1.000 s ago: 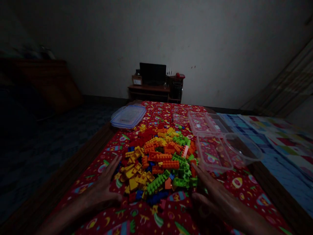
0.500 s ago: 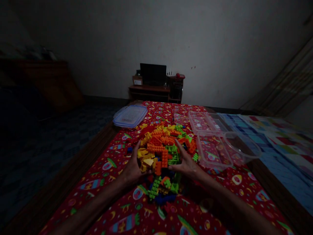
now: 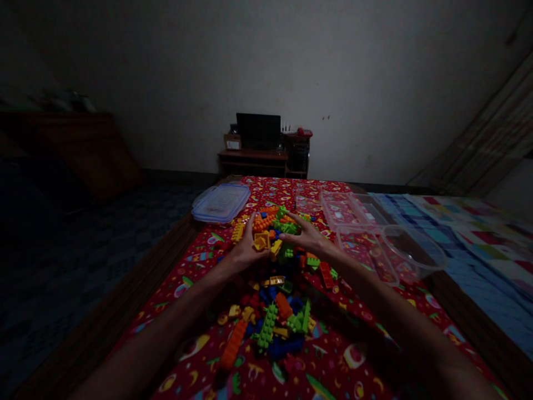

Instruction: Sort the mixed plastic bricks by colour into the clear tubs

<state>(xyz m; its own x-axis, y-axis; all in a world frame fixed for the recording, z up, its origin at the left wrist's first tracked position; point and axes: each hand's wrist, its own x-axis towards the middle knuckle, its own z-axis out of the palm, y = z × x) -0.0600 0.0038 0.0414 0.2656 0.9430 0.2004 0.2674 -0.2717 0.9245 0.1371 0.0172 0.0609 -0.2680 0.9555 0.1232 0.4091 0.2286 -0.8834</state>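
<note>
Plastic building blocks [image 3: 264,223] in orange, green, yellow and blue are bunched between my two hands. My left hand [image 3: 246,244] curves round the near left side of the bunch, with a yellow block [image 3: 262,240] against its fingers. On the other side my right hand [image 3: 310,236] presses in, thumb and fingers round green blocks [image 3: 286,226]. Nearer to me lies a loose pile with a long green block [image 3: 267,326], an orange block [image 3: 234,344] and dark blue blocks [image 3: 285,347]. Shadow hides what lies just under my hands.
Clear plastic containers [image 3: 366,253] stand on the right of the red patterned cloth [image 3: 333,366]. Stacked lids with blue rims [image 3: 222,203] lie at the far left. A bed [image 3: 458,239] adjoins on the right; a desk with a monitor [image 3: 258,130] stands beyond.
Both hands have moved away from me and closer together, carrying a bunch of blocks. The pile has split, with some blocks left spread nearer to me.
</note>
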